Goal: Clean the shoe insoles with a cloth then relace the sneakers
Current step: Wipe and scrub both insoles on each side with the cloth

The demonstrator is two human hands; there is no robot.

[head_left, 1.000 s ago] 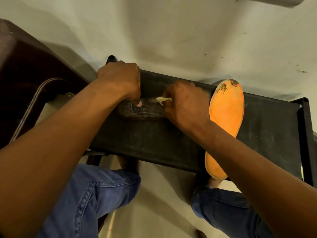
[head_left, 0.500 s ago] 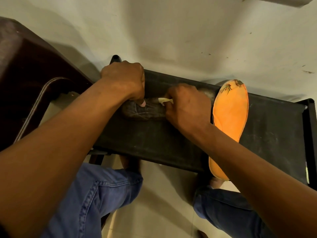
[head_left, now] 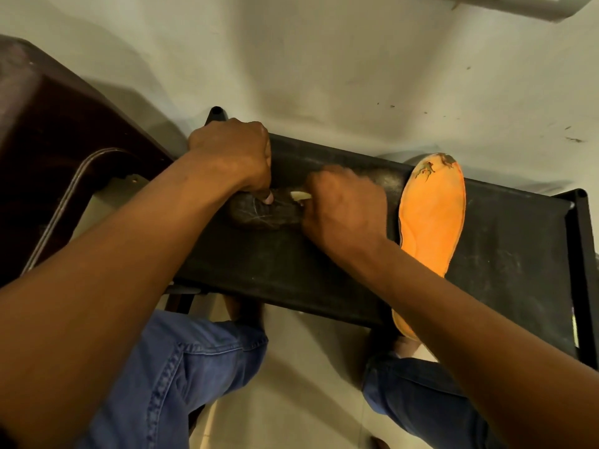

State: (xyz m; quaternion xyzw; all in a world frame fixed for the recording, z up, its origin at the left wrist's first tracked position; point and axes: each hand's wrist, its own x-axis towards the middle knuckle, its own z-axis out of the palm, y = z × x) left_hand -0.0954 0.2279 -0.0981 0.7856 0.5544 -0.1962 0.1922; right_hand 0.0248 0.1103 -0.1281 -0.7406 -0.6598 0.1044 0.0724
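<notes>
My left hand (head_left: pixel 233 153) grips the dark insole (head_left: pixel 262 213) on the bench (head_left: pixel 502 241) while my right hand (head_left: pixel 343 209) pinches the cloth (head_left: pixel 299 196); I should rub firmly toward the right end.

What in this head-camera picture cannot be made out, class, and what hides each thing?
- Dark insole: both ends hidden under the left hand and the right hand.
- Pale cloth: only a tip shows; the blurred right hand covers the rest.
- Orange insole: near end crossed by the right forearm.
- Sneakers: none in view.
</notes>
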